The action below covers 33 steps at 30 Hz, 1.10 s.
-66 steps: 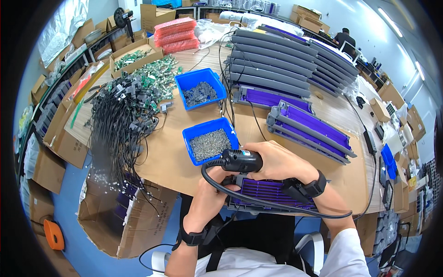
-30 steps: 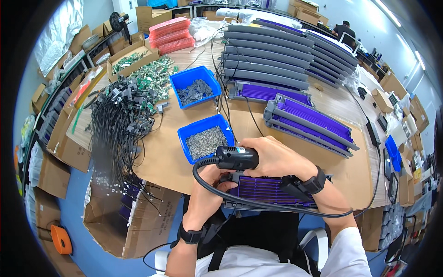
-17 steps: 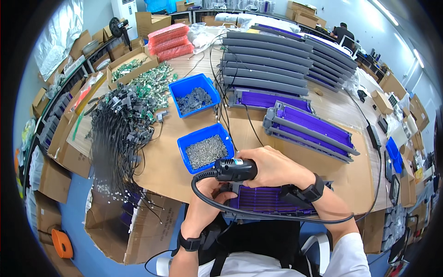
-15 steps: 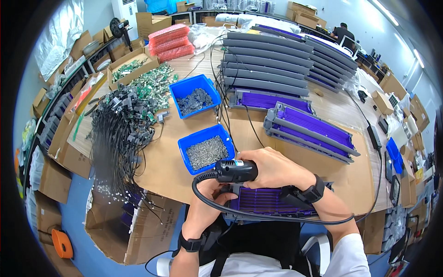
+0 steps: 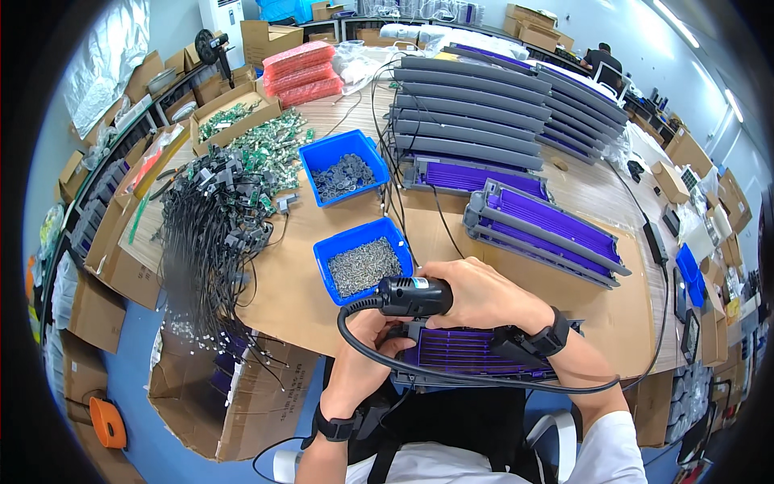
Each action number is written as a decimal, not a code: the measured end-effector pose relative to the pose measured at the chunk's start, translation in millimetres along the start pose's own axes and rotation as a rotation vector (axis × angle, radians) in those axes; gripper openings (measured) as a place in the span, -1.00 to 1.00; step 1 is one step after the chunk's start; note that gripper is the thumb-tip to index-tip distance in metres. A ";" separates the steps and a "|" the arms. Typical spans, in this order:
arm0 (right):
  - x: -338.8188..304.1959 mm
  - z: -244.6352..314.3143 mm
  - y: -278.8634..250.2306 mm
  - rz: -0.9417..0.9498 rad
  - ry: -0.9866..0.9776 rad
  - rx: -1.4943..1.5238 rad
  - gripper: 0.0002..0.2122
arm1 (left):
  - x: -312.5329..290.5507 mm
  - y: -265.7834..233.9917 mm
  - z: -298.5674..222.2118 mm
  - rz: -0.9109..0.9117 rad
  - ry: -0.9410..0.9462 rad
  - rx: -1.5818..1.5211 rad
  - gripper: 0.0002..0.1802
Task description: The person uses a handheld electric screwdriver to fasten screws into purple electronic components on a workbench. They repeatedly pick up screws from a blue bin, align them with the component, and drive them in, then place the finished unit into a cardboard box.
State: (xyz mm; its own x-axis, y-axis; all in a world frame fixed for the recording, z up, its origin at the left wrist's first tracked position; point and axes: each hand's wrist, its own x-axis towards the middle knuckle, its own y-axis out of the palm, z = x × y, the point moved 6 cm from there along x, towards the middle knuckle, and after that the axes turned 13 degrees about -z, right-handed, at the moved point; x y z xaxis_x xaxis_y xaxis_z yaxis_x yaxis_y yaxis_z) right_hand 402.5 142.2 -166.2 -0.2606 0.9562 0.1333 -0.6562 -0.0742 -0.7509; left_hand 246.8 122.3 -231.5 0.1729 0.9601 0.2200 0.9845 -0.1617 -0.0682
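I see the purple slatted panel lying at the table's near edge, under my hands. My right hand is wrapped tight around the black electric screwdriver, tip down over it; my left hand grips the panel's left end. Fastening looks underway (2 blue screw bins just beyond, finished panels stacked farther back).

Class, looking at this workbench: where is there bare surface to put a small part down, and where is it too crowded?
Bare cardboard lies between the cable bundle and the nearer blue bin, and right of the purple tray. The far edge, with grey panels and circuit boards, is crowded.
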 end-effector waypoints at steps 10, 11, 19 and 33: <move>3.9 1.5 6.3 0.075 -0.029 0.007 -0.59 | -0.8 -1.2 -2.6 -0.041 0.042 0.054 -0.64; 3.9 2.2 6.4 0.069 -0.034 0.008 -0.60 | -1.2 -1.8 -1.3 -0.044 0.038 0.065 -0.65; 3.3 4.0 6.4 0.042 -0.041 0.024 -0.63 | -2.9 -2.2 -0.3 0.002 -0.025 0.124 -0.57; 2.5 4.8 6.7 0.051 -0.017 0.004 -0.59 | -2.5 -2.7 -0.1 -0.012 0.023 0.103 -0.58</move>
State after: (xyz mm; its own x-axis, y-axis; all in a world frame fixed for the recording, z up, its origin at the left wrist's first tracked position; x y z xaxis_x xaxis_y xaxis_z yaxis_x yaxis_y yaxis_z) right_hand 394.0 142.7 -167.8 -0.3062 0.9460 0.1062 -0.6445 -0.1238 -0.7545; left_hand 243.8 120.3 -231.8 0.1626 0.9563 0.2432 0.9785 -0.1245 -0.1647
